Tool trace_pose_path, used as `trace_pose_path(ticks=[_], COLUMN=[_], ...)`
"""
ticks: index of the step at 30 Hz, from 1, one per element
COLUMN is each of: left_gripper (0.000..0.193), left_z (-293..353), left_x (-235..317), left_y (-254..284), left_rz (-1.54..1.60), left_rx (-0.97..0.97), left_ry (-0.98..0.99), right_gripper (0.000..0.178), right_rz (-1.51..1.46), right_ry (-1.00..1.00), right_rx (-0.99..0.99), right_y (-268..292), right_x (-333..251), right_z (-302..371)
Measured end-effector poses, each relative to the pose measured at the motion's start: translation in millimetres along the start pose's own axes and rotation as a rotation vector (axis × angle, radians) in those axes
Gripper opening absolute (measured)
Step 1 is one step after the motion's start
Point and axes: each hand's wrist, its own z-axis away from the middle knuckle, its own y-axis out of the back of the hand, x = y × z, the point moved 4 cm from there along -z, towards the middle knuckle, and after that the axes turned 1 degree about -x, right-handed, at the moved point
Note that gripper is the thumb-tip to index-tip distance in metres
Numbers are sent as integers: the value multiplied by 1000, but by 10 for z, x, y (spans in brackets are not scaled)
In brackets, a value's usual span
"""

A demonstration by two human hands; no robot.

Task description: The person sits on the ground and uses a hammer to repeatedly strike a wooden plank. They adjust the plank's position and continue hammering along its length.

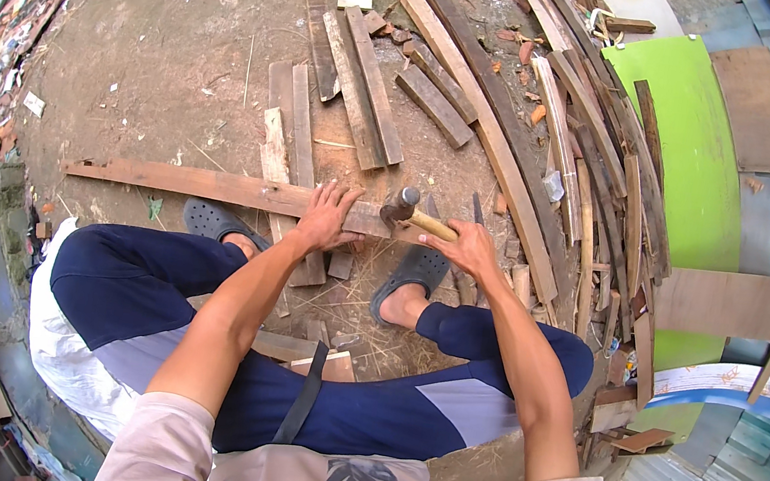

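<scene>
A long reddish-brown wooden plank (187,181) lies crosswise in front of me, over other pieces of wood. Near its right end my left hand (327,220) grips it from above, fingers over the far edge. My right hand (467,248) is closed round the light wooden handle (433,226) of a hammer. The dark hammer head (401,205) is over the plank's right end, just right of my left hand; whether it touches the wood I cannot tell. A dark pointed tool or strip (478,208) shows beyond my right hand.
Several short boards (357,89) lie on the dirt ground ahead. Long timbers (480,121) curve along the right, beside a pile of scrap wood (603,163) and a green sheet (692,156). My feet in grey clogs (410,283) flank the work. A white sack (76,335) is at left.
</scene>
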Motion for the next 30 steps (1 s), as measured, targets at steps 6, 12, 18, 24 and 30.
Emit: trace_pose_path(ticks=[6,12,18,24,30], left_gripper=[94,91,88,84,82], left_z=[-81,-133,-126,-107,-63], left_x=[-88,-117,-145,-85,-99], left_y=[-54,26,80,70,102], left_rz=[8,57,136,157,204], left_rx=[-128,-174,-171,-136,-100], left_ry=[24,35,73,62,49], right_gripper=[53,39,40,44,51], right_rz=[-169,-176,-49,84,191], right_ry=[95,144,193,165,116], right_rx=[123,190,199,138,29], right_y=[-292,-532,-539,-351,-268], right_x=[294,495,494,419,220], right_z=[-195,-348,-306,-251,-238])
